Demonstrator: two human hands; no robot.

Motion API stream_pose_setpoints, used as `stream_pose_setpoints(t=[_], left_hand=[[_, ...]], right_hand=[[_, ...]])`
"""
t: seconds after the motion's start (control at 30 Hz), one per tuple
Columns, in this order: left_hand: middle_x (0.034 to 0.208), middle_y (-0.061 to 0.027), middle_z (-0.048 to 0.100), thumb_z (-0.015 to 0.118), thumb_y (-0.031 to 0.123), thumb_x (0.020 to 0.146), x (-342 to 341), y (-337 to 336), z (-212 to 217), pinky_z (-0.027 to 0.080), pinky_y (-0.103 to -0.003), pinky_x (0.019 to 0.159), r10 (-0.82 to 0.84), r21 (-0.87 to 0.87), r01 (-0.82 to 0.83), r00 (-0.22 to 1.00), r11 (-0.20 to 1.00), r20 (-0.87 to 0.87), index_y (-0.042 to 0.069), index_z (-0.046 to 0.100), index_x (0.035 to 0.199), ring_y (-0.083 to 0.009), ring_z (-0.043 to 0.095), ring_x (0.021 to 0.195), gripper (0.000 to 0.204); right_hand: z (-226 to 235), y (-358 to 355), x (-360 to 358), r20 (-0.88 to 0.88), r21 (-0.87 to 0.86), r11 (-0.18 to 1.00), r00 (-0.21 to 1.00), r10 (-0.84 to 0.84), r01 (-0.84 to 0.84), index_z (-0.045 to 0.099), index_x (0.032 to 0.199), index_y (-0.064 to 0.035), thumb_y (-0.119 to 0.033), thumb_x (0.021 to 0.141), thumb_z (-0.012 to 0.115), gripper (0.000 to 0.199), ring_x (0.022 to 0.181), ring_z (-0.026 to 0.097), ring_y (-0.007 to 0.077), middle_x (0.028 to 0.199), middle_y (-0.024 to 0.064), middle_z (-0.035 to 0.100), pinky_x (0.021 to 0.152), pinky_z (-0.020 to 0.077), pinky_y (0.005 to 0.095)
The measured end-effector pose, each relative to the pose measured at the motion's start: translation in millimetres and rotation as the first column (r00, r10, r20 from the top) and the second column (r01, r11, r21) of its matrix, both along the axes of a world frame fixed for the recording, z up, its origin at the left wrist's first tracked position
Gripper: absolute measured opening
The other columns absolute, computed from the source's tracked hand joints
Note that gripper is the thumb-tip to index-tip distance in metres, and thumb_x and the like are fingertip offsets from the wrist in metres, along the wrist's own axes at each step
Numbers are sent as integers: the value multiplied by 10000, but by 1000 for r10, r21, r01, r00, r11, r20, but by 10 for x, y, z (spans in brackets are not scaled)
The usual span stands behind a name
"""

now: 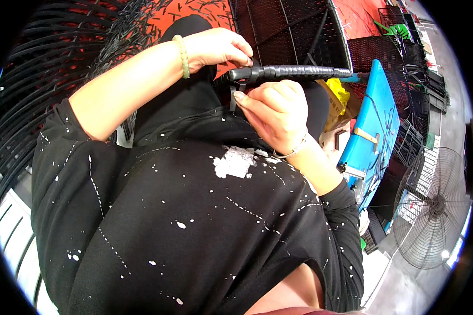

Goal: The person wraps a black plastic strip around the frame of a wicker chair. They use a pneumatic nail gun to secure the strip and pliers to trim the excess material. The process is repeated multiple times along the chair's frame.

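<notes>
Together, left hand (215, 48) at black woven frame (294, 71), grip unclear, right hand (276, 113) pinching dark strip (233, 100)

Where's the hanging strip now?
Head view, above centre: the strip hangs below the wrapped bar, near its left end, by the right hand.

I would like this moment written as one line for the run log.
left hand: fingertips at black wrapped rim | right hand: pinching dark strip below rim | blue board: at right
</notes>
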State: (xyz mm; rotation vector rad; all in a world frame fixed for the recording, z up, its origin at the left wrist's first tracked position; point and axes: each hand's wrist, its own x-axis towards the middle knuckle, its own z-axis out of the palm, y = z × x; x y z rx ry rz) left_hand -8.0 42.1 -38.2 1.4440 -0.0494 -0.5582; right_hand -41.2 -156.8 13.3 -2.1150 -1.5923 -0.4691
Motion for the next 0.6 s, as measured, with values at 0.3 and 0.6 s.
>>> stream_pose_setpoints(t=[0.3, 0.6], left_hand=[[860, -8, 634, 631, 99, 821, -84, -22, -92, 458, -211, 743, -14, -82, 3, 990, 997, -138, 32, 632, 956, -77, 576, 791, 151], [850, -7, 626, 651, 103, 806, -98, -6, 72, 442, -200, 712, 24, 43, -28, 997, 999, 73, 25, 632, 954, -72, 561, 779, 168]], right_hand=[[9, -12, -4, -16, -8, 1000, 1000, -6, 6, 673, 859, -110, -98, 682, 702, 179, 713, 560, 143, 756, -32, 557, 652, 397, 299], [-3, -11, 6, -10, 2, 1000, 1000, -10, 10, 671, 843, -115, -98, 685, 703, 162, 694, 554, 141, 749, -37, 555, 644, 391, 299]])
